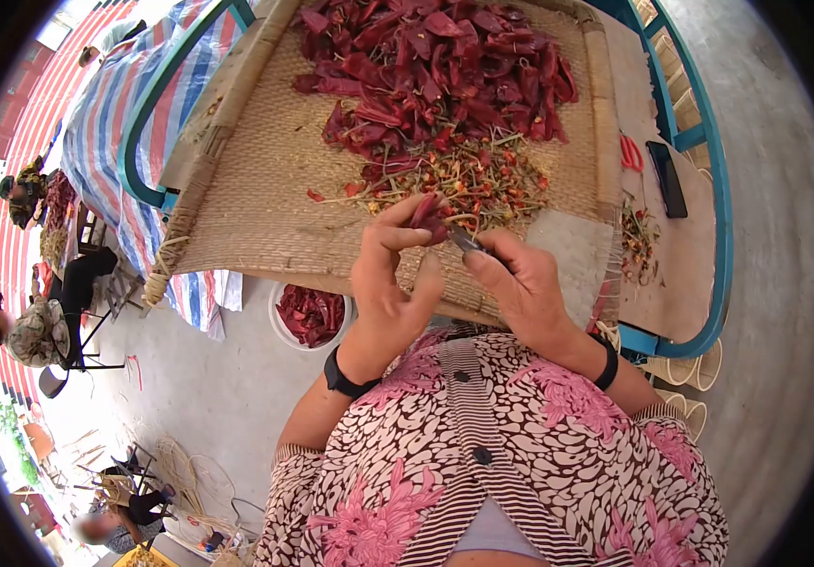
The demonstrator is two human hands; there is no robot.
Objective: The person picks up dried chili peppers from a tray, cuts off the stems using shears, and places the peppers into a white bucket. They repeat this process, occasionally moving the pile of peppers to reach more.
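My left hand (391, 274) pinches a dried red chili pepper (430, 219) between thumb and fingers, above the near part of a woven mat (265, 213). In my right hand (526, 285) is a small metal tool (465, 239), its tip touching or very close to the pepper. The fingers cover most of this tool, so I cannot tell its exact kind. Just beyond both hands lies a heap of cut stems and caps (483, 184). Farther back on the mat is a large pile of dried red chili peppers (435, 71).
A white bucket (277, 326) of red peppers stands on the floor at left. Red-handled scissors (631, 153) and a black phone (667, 180) lie on the board at right, inside a blue metal frame (721, 217). Several people sit at far left near a striped tarp (114, 123).
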